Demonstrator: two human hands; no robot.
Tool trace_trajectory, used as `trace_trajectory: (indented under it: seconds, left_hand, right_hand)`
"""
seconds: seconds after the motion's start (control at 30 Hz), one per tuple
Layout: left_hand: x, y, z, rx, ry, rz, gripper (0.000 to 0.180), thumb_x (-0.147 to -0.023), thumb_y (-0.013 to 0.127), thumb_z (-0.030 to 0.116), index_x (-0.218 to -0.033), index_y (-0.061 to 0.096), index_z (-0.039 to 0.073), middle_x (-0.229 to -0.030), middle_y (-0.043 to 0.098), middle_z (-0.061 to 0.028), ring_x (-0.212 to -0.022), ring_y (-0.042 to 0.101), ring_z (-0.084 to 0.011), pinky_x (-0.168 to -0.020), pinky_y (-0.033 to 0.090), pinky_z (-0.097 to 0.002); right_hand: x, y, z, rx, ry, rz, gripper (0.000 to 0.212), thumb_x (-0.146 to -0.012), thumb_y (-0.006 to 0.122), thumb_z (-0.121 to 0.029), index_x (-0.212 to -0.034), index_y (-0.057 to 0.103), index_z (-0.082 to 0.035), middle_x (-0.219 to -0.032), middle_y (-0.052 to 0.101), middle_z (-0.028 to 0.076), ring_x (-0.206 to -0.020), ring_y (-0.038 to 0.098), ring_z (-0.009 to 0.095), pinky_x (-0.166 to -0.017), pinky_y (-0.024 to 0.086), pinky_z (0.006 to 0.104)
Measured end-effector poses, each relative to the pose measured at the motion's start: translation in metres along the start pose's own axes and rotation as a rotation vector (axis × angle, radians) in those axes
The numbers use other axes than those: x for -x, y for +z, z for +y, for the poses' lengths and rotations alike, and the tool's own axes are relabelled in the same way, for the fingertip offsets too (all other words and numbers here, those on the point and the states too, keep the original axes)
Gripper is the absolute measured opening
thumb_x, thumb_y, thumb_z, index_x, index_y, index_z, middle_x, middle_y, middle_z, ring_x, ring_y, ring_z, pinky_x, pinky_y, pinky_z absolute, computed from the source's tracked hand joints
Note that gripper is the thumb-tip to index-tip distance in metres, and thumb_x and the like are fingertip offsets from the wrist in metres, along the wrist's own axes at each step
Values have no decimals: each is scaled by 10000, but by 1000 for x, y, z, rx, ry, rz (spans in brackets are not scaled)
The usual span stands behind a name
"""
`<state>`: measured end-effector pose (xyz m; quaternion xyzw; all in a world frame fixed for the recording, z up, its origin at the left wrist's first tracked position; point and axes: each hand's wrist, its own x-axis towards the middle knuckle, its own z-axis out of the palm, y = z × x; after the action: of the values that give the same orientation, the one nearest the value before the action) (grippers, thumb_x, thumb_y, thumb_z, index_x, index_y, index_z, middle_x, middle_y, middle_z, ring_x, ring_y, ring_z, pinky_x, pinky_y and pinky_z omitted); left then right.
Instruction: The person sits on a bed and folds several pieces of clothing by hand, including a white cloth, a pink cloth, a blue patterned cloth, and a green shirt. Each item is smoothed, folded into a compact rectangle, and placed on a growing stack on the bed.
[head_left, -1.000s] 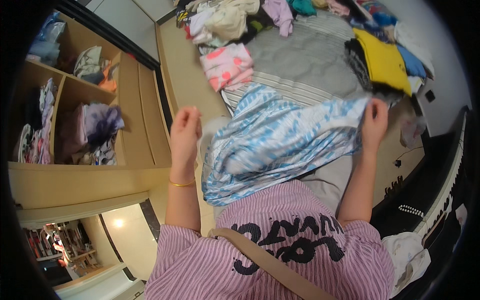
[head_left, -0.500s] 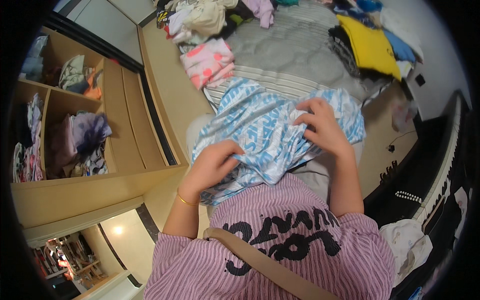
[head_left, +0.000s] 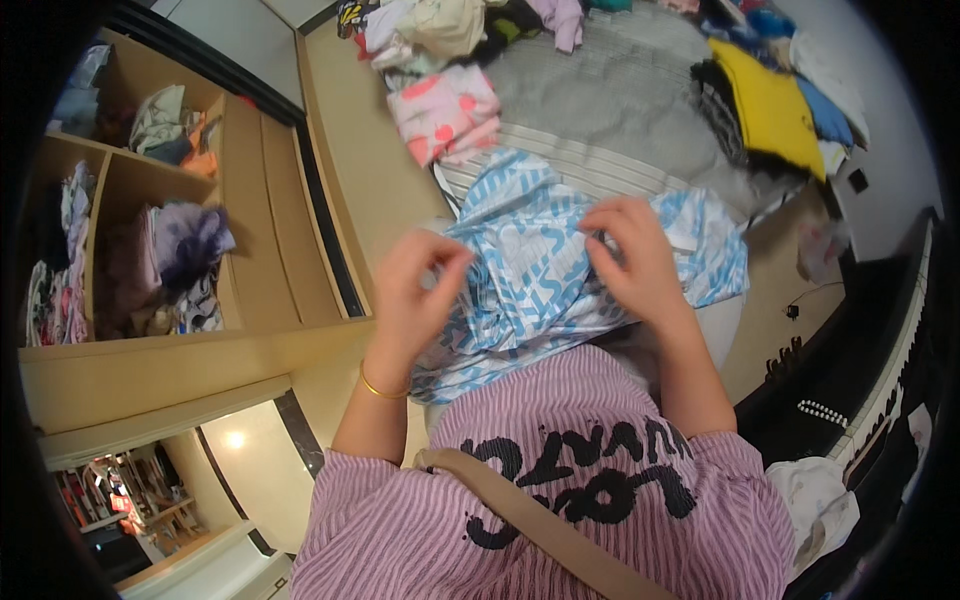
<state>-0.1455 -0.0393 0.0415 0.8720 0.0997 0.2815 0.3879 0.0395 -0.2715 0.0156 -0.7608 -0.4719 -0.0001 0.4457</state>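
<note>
A white garment with a light-blue printed pattern lies bunched and partly folded over my lap, against the bed's near edge. At its left side, my left hand is raised a little, thumb and fingertips drawn together at the cloth's edge; motion smears them slightly. My right hand rests over the garment's right part, with curled fingers and thumb closed on the fabric. Between the hands the cloth forms a loose panel, while a further part spreads out past my right hand.
A bed with a grey striped cover lies ahead. On it are a pink-spotted folded cloth, a heap of clothes and a stack topped by a yellow garment. Wooden shelves of clothes stand left; a black keyboard instrument stands right.
My left hand has risen and moved farther away, bringing the garment's left edge inward. My right hand has shifted slightly down the cloth. The whole view has tilted a little.
</note>
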Motion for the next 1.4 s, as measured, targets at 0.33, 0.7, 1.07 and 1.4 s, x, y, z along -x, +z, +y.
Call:
trace_trajectory:
  seconds: [0.33,0.7,1.07,1.4]
  left_hand:
    - [30,19,22,-62,-5,-415,310,-812,855,231,-811,628,20,-826,618,-132,-793,597,-332,-714,475,-404]
    - [27,-13,4,1327,-452,39,299,-903,796,89,-843,506,120,-1169,681,-100,-1040,625,-210,-935,518,-356]
    - [28,-8,-92,573,-502,607,258,-932,635,-132,-868,511,85,-1102,675,-101,-1006,631,-168,-927,508,-286]
    - [-29,42,-9,-108,340,-221,195,-812,791,20,-1001,750,43,-953,693,-79,-912,661,-280,-790,537,-373]
  right_hand:
    - [0,7,25,74,-18,-137,187,-891,693,-120,-1073,684,-80,-1073,685,102,-1081,624,347,-961,457,448]
    - [-6,-25,12,-908,511,-123,184,-1030,681,-170,-1150,649,-34,-935,584,-83,-828,504,8,-739,414,175]
    - [0,1,35,-311,444,-57,251,-900,685,-55,-1146,684,-2,-990,706,64,-934,669,164,-830,530,289]
    - [-18,4,-17,30,-32,187,115,-850,702,-81,-959,691,-47,-898,670,106,-835,649,321,-769,529,404]
